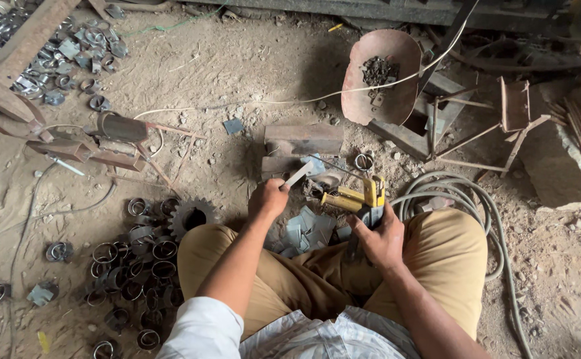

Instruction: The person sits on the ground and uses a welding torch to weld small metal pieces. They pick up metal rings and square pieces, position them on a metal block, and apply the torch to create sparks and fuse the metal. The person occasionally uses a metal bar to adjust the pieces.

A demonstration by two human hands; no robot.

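Note:
I squat on a dirt floor in tan trousers. My left hand grips a small flat metal strip, holding it out toward the rusty steel block in front of me. My right hand is closed on the dark handle of a yellow electrode holder, whose tip points left toward the strip. A heap of small grey metal plates lies between my knees, just below both hands.
Several metal rings and a gear sprocket lie at my left. A grey hose coils at my right. A rusty pan with scraps and welded steel frames stand at the back. More rings are piled at top left.

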